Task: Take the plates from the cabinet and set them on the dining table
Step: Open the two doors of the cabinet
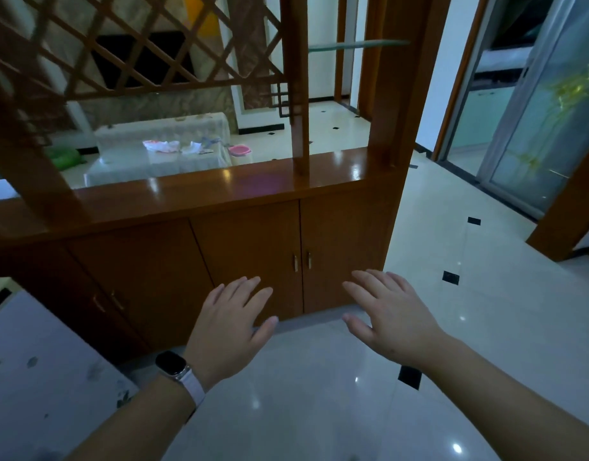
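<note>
**Cabinet approached, doors not yet opened**

The opening step is judged to be in hand: the cabinet (253, 254) is faced, but nothing is taken from it yet. Both hands are held out low in front of its closed right-hand pair of doors. The left hand (233, 324) is spread wide and empty, palm down, a watch (171, 364) worn on its wrist. The right hand (389, 317) is likewise spread wide and empty. Neither is seen touching the doors; both hang apart from the wood, below the two small handles (302, 261) at the seam where the doors meet.

No plates are in view; they are presumed to be shut behind the doors, though which compartment holds them cannot be told. A second pair of doors is seen further left, in shadow.

A cloth-covered table (36, 377) shows at the lower left corner of the view and may be the dining table.

The next move calls for the handles to be gripped and the doors pulled open, so that the shelves can be searched.
</note>
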A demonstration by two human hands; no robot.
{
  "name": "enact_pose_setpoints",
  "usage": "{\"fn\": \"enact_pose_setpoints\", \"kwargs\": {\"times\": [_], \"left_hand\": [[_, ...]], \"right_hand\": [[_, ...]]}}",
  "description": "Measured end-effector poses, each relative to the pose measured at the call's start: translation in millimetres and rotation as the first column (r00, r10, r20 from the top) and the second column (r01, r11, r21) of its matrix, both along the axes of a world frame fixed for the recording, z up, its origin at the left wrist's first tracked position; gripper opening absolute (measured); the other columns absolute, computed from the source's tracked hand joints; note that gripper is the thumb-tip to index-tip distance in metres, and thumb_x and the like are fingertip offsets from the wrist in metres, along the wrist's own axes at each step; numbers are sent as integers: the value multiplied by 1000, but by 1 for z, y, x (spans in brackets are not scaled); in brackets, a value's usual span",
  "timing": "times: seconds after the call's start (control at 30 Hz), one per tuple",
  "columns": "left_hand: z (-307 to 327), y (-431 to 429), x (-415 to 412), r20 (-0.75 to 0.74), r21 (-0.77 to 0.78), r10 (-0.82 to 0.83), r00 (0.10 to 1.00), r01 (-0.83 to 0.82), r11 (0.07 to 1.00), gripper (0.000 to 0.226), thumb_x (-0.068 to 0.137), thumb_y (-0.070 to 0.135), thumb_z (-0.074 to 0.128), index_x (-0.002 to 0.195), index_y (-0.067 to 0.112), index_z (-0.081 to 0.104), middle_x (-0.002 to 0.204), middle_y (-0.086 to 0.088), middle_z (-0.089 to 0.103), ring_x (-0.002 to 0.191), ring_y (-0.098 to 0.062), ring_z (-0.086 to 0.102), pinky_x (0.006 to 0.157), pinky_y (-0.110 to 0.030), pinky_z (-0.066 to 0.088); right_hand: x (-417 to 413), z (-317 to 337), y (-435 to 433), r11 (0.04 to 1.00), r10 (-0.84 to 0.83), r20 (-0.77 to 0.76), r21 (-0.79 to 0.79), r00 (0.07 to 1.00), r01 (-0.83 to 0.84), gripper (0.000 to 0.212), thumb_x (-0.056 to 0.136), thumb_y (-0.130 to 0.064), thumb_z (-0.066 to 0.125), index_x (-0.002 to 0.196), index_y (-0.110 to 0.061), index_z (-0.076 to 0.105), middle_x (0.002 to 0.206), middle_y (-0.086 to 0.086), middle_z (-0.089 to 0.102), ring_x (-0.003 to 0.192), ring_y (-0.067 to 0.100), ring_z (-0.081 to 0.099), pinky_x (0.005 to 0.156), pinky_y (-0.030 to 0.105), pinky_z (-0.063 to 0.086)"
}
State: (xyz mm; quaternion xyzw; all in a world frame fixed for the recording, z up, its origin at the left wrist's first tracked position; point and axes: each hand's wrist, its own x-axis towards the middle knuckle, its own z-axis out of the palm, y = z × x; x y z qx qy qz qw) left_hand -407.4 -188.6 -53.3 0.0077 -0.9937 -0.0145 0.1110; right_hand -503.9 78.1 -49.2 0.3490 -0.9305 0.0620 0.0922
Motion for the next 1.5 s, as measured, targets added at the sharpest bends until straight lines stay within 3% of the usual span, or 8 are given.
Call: {"fn": "enact_pose_setpoints", "kwargs": {"times": [0.33,0.57,0.9,1.33,1.43,1.5], "left_hand": [[5,43,-144,27,-40,40,999,-39,998,56,94,57,29,139,29,47,144,1,50,136,-21,43,111,-46,30],[-5,41,-184,78,-21,76,994,-74,997,60,94,59,23,142,30,44,150,2,44,140,-20,37,113,-43,19],[-58,7,-261,113,50,47,992,-53,997,52,93,55,37,132,26,55,137,-1,56,128,-24,50,104,-48,41],[-130,-76,-371,119,120,-45,992,31,992,46,89,50,44,123,24,62,127,-3,63,118,-26,58,97,-48,48],[-147,-86,-386,186,175,-23,982,-10,985,46,88,51,45,121,24,62,125,-2,63,114,-26,59,89,-44,49],[-163,-90,-394,237,242,15,971,-74,967,46,87,51,44,121,24,61,124,-1,63,109,-25,60,83,-43,49]], "right_hand": [[-162,-7,32,997,70,-14,-40,997,-70,53,92,-56,40,129,-22,59,134,5,59,126,27,52,106,46,38],[-212,-24,19,989,133,25,-63,991,-132,53,93,-57,41,130,-24,58,136,2,58,127,24,50,107,44,36],[-275,-67,-15,993,117,117,-23,986,-116,50,91,-55,44,126,-23,60,131,1,60,123,23,54,103,44,40],[-374,-112,-117,992,113,166,43,980,-122,45,87,-51,49,109,-16,65,111,6,65,104,29,60,91,43,47],[-389,-125,-132,993,107,206,34,973,-117,43,86,-50,50,106,-15,66,106,6,66,96,28,61,81,41,49],[-398,-137,-140,991,81,266,82,961,-106,48,88,-53,43,111,-17,64,113,3,64,102,26,60,86,42,48]]}}
